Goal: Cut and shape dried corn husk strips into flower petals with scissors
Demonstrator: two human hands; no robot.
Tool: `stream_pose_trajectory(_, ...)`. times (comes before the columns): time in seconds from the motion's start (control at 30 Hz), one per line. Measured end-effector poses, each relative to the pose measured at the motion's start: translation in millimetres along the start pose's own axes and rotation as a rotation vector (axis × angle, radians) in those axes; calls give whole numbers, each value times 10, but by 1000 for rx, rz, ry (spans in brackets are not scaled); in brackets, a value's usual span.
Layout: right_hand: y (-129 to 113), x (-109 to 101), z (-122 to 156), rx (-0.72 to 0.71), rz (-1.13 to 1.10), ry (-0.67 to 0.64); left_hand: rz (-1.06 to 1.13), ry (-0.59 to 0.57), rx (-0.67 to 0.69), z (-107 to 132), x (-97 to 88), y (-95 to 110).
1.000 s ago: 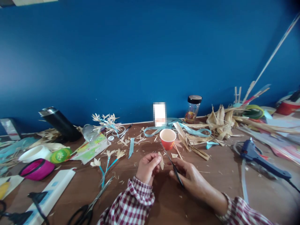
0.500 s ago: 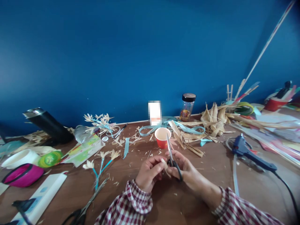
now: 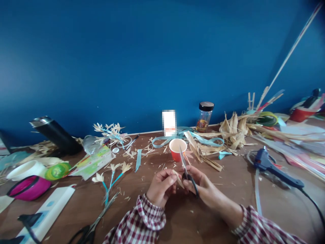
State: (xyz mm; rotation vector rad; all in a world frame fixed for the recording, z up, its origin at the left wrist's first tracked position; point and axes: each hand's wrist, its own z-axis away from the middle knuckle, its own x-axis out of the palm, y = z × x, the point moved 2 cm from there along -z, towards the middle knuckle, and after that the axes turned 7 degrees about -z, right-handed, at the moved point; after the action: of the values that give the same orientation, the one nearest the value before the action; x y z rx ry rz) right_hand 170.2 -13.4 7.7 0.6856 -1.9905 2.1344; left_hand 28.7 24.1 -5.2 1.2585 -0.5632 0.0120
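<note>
Between thumb and fingers, my left hand (image 3: 164,186) pinches a small pale piece of corn husk (image 3: 178,179). Black-handled scissors (image 3: 187,176) sit in my right hand (image 3: 203,186), their blades pointing up and away toward a red paper cup (image 3: 178,149) with a white inside. The husk piece lies just left of the scissors' handles, close to my right fingertips; whether it touches them I cannot tell. Behind the cup a light-blue ribbon (image 3: 159,141) loops across the table, and dried corn husks (image 3: 203,157) lie right of the cup.
At left are husk flowers on blue stems (image 3: 109,181), a second pair of scissors (image 3: 98,218), a power strip (image 3: 48,213) and a black flask (image 3: 57,137). A blue glue gun (image 3: 276,169) with its cord lies at right. A lidded jar (image 3: 204,117) stands by the wall.
The husk piece has turned in my left fingers, and its broad side shows more. Both hands keep their places nearly unchanged. The whole view has shifted slightly.
</note>
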Motion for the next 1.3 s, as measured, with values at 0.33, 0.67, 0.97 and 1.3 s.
stream_pose_trajectory(0.33, -33, 23, 50, -73, 629, -16, -6, 197, 8, -93, -117, 55)
stream_pose_trajectory(0.67, -15, 44, 56, -114, 686, -48, -43, 204, -6, -90, -127, 15)
stream_pose_trajectory(0.97, -18, 41, 50, -103, 712, -38, -51, 193, -25, -109, -134, -5)
stream_pose_trajectory(1.3, -12, 51, 49, -100, 723, -28, -22, 236, -58, -104, -121, 3)
